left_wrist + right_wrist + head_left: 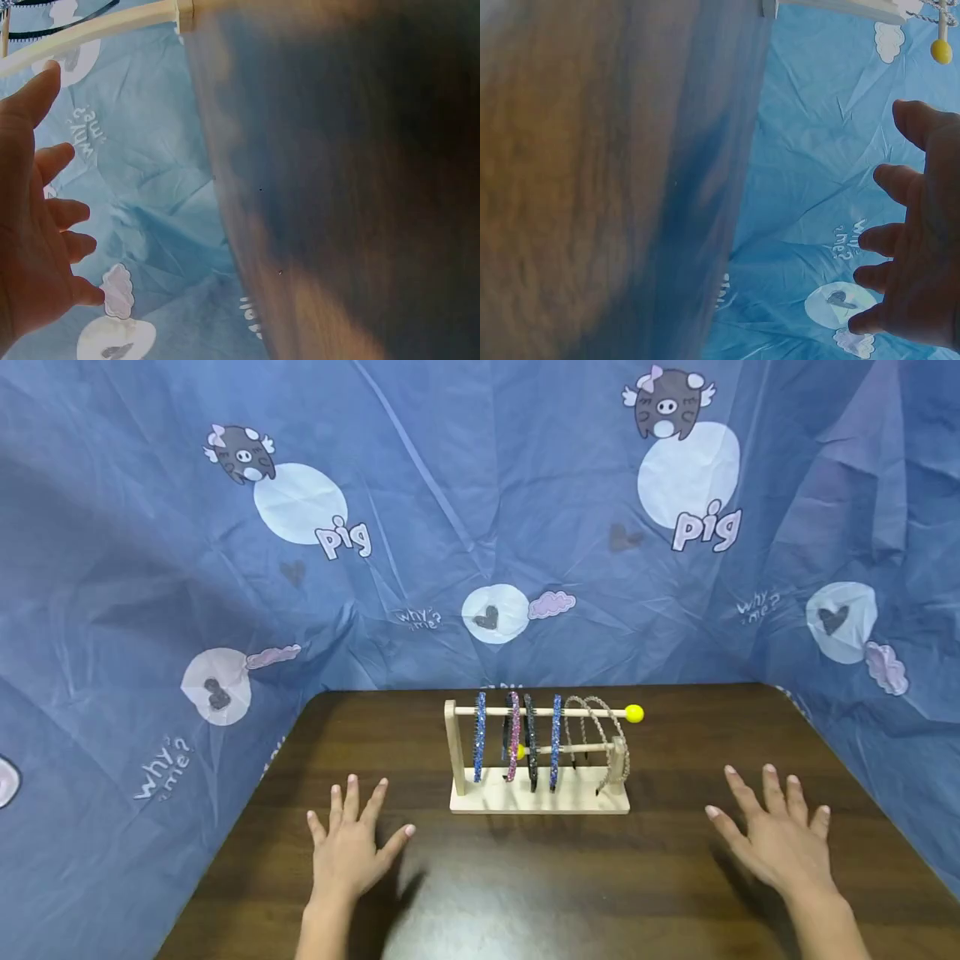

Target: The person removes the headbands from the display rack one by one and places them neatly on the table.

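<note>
Two empty hands make the grip, the left grip (pixel 348 852) and right grip (pixel 787 847) spread wide on either side of the wooden rack (pixel 455 747), apart from it. Headbands (pixel 555 743) hang over the rack's bars; they look light and springy, their glittery trim perhaps delicate, so a gentle pinch at the top curve seems best. Under the rack lies a glossy brown table (pixel 570 885); behind it hangs creased blue cloth (pixel 487 485).
</note>
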Tool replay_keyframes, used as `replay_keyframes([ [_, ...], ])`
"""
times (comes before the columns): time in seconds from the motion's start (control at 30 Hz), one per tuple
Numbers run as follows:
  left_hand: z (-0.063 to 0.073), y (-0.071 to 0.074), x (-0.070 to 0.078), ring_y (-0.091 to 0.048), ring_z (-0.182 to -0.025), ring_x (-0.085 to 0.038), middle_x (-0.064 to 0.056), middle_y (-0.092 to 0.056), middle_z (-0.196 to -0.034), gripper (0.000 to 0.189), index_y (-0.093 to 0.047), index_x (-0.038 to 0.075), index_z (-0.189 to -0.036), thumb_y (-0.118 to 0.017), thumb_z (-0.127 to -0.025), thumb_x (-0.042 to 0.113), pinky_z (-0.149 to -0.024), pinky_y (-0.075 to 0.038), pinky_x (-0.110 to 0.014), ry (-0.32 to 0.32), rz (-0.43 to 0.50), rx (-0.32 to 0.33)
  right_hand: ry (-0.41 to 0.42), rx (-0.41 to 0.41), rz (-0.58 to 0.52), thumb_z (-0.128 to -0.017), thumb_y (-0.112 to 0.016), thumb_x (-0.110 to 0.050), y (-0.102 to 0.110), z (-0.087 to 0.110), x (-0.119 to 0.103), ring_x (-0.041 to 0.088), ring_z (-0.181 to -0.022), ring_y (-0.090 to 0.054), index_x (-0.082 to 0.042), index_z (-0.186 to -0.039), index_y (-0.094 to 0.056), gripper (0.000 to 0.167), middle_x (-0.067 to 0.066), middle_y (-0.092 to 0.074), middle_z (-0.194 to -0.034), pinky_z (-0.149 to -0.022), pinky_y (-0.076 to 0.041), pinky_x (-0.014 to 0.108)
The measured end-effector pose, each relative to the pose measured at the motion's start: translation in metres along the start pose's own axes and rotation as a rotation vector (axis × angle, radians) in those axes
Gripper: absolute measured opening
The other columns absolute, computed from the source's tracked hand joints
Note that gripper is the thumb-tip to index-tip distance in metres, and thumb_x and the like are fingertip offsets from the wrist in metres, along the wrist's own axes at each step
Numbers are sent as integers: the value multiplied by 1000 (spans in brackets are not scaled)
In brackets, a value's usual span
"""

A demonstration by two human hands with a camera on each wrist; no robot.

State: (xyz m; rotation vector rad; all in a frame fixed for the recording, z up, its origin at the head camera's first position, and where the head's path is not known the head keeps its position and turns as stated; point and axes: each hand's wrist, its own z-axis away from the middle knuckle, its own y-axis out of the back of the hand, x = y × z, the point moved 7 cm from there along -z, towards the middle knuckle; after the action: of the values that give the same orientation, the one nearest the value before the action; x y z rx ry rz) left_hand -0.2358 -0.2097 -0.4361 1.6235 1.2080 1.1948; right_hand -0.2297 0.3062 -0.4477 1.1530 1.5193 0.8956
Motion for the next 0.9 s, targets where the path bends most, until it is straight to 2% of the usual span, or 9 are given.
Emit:
replay_keyframes([
  [0.1, 1, -2, 2, -9, -134, -46, -26, -19, -147, 77, -38, 17, -143, -54, -83, 61, -95, -3, -71, -1, -10, -6, -5, -13, -1, -94, -38, -55, 0, 0, 1, 55, -129, 5, -22, -150, -12, 70, 35, -8, -144, -87, 5, 76],
  [0.2, 3, -1, 7, -11, -133, -45, -25, -22, -146, 76, -38, 16, -143, -55, -83, 60, -95, -6, -71, 0, 27, 17, -6, -16, -31, -94, -40, -53, 3, 5, 0, 54, -129, 5, -20, -150, -11, 71, 35, -7, -144, -88, 6, 75],
  [0.33, 4, -1, 16, -20, -132, -44, -25, -27, -144, 75, -40, 13, -141, -60, -83, 55, -96, -15, -69, -20, 154, 85, 14, 39, -141, -93, -48, -45, 10, 13, -8, 54, -129, -1, -16, -150, -13, 73, 35, -10, -144, -92, 4, 73],
  [0.5, 1, -4, 21, -34, -125, -44, -25, -37, -139, 73, -44, 10, -137, -72, -78, 42, -94, -30, -63, -36, 328, 187, 54, 139, -310, -90, -60, -33, 13, 13, -26, 55, -127, -16, -9, -147, -23, 72, 34, -19, -143, -93, -9, 73],
  [0.6, -4, -9, 22, -40, -121, -44, -23, -39, -138, 74, -44, 11, -138, -72, -78, 42, -90, -36, -60, -18, 409, 184, 63, 163, -385, -90, -61, -29, 11, 10, -36, 56, -125, -21, -7, -146, -25, 71, 33, -21, -142, -90, -16, 73],
  [0.73, -10, -17, 22, -40, -121, -43, -23, -39, -138, 75, -42, 9, -138, -73, -77, 41, -92, -35, -58, 16, 485, 158, 67, 221, -441, -86, -67, -24, 9, 5, -49, 57, -119, -30, -6, -144, -32, 70, 31, -29, -140, -87, -26, 71],
  [0.9, -16, -28, 24, -43, -120, -38, -21, -46, -133, 73, -47, 5, -134, -78, -74, 33, -96, -35, -53, 15, 581, 205, 79, 277, -507, -78, -75, -16, 6, 2, -60, 54, -116, -38, -3, -138, -42, 69, 29, -38, -136, -86, -32, 66],
])
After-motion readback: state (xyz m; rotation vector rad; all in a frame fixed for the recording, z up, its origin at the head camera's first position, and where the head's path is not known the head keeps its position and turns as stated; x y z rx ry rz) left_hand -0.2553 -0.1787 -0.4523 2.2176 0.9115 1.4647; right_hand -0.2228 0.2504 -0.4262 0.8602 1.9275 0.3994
